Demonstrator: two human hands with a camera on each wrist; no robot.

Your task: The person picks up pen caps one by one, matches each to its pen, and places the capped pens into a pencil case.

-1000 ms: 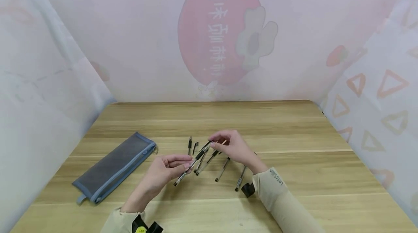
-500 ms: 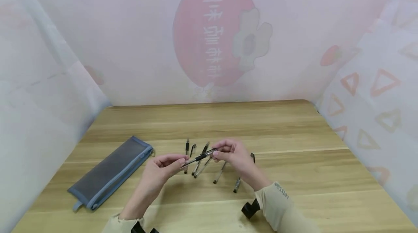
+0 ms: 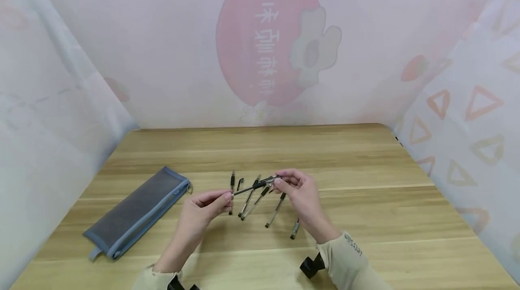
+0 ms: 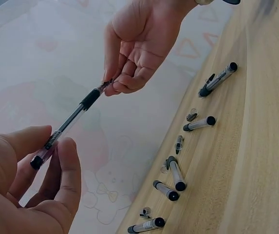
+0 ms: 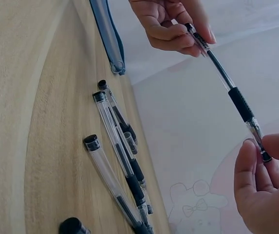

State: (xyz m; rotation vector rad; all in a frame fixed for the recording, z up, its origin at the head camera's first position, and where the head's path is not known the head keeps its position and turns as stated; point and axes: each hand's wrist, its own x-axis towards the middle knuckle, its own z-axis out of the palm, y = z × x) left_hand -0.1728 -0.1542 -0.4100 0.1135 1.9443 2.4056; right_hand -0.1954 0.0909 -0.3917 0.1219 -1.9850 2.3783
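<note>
One pen (image 5: pixel 239 103) is held above the bench (image 3: pixel 349 163), its ends pinched in the grip of the left hand (image 3: pixel 200 211) and right hand (image 3: pixel 301 192). Its cap (image 5: pixel 256 132) appears fitted; full seating cannot be told. Uncapped pens (image 5: pixel 109 170) and loose caps (image 4: pixel 192 115) are left.

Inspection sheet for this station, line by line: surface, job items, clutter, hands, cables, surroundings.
Surface: wood-grain table, light-toned.
Job items: one pen with a black grip, held above the table.
Clutter: several loose pens and at least one separate cap lie around the hands; blue-grey pouch lies on the left.
Left hand: pinches the pen's barrel end.
Right hand: pinches the opposite end, beyond the grip.
Cables: nothing seen.
Surroundings: pale printed backdrop behind, patterned panels at both sides.
</note>
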